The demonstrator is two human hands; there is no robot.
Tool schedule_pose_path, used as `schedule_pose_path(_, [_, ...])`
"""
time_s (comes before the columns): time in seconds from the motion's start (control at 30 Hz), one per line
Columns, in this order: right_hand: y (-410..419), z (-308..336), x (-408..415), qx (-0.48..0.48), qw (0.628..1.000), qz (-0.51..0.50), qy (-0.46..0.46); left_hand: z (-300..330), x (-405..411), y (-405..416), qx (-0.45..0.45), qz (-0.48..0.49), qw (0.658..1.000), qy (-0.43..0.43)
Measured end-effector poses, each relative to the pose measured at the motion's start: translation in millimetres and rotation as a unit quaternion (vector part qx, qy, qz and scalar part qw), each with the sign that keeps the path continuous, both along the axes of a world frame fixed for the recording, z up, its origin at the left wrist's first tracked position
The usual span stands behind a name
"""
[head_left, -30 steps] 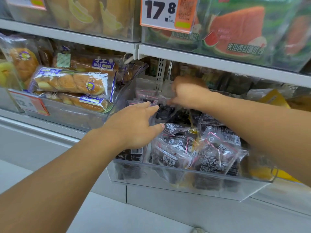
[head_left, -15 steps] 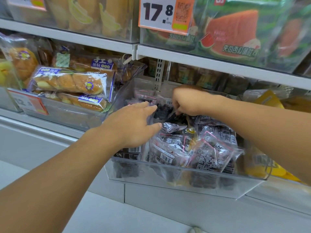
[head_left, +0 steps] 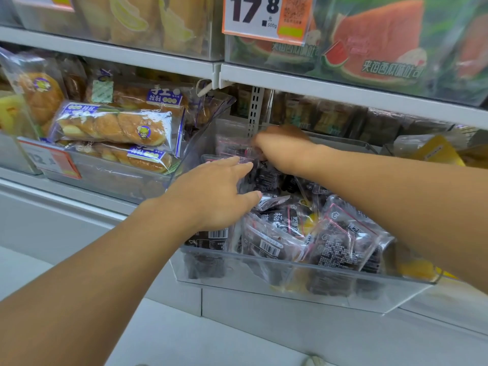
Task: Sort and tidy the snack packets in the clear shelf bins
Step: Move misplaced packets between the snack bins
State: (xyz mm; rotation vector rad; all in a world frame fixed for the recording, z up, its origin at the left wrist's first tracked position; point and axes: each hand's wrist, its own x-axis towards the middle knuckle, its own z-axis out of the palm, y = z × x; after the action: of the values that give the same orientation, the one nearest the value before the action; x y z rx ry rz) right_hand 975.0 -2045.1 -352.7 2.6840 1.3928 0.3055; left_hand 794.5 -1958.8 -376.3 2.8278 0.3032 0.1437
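Shelving (head_left: 158, 58) spans the frame, its upper tier across the top carrying clear bins of yellow-packed goods at upper left and watermelon-printed packs (head_left: 380, 38) at upper right, with a price tag (head_left: 266, 18) reading 17.8 at top centre. The main bin (head_left: 303, 283), clear plastic, sits at centre and lower right, tilted forward off the lower shelf, and holds a loose heap of dark snack packets (head_left: 340, 241) with barcodes and pink-edged seals, filling it from front wall to back. A second bin (head_left: 111, 178) at centre left holds bread packs (head_left: 118, 125) stacked lengthwise, with a red-bordered label (head_left: 50, 159) on its front. Yellow packs (head_left: 435, 154) lie at the right edge behind the right forearm. The left hand (head_left: 211, 196) reaches in from lower left, fingers extended and close together, laid against the packets at the main bin's left side; what the fingertips touch beyond that cannot be told. The right hand (head_left: 282, 151) reaches in from the right to the rear of the same bin, knuckles up, fingers curled down and pinching a packet (head_left: 261, 178) at its top edge; that packet stands upright among the heap at centre frame.
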Motion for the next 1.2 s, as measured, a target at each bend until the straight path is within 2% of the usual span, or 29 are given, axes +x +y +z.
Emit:
schedule_pose_path(0.1, [-5,-4,-2,0.02,0.995,-0.011,-0.1,0,0,0,0.001,0.001,1.0,-0.002])
schedule_pose_path(0.17, [-6,1,-7,0.064,0.992,-0.017,-0.107,0,0,0,0.0,0.001,1.0,-0.001])
schedule_pose_path(0.2, [-9,8,-13,0.072,0.995,-0.003,-0.063,0,1,0,0.001,0.0,1.0,0.0])
schedule_pose_path(0.27, [-14,26,-22,0.01,0.996,0.032,0.079,0,1,1,0.001,-0.001,1.0,0.002])
schedule_pose_path(0.33, [-22,41,-35,-0.108,0.97,0.038,0.216,0,2,2,0.0,0.003,1.0,0.002])
schedule_pose_path(0.37, [-25,43,-40,-0.17,0.952,0.035,0.252,0,2,2,0.0,0.004,1.0,0.0])
schedule_pose_path(0.43, [-28,32,-43,-0.242,0.941,0.038,0.234,0,2,1,0.0,0.005,1.0,-0.003])
schedule_pose_path(0.47, [-28,23,-44,-0.248,0.945,0.049,0.209,0,2,1,-0.001,0.006,1.0,-0.003])
schedule_pose_path(0.6, [-23,11,-31,-0.152,0.974,0.09,0.143,0,-1,0,-0.001,0.013,1.0,-0.003])
schedule_pose_path(0.7, [-26,24,-17,-0.096,0.98,0.05,0.168,1,-3,-1,0.004,0.011,1.0,-0.004])
schedule_pose_path(0.9, [-21,31,-7,-0.162,0.984,-0.03,0.074,-1,-2,2,-0.004,0.009,1.0,-0.01])
schedule_pose_path(1.07, [-13,36,-13,-0.214,0.971,-0.075,0.073,0,-3,-1,-0.01,0.005,1.0,-0.017])
schedule_pose_path(1.2, [-16,37,-11,-0.224,0.96,-0.089,0.14,4,2,0,-0.035,0.018,0.995,-0.091])
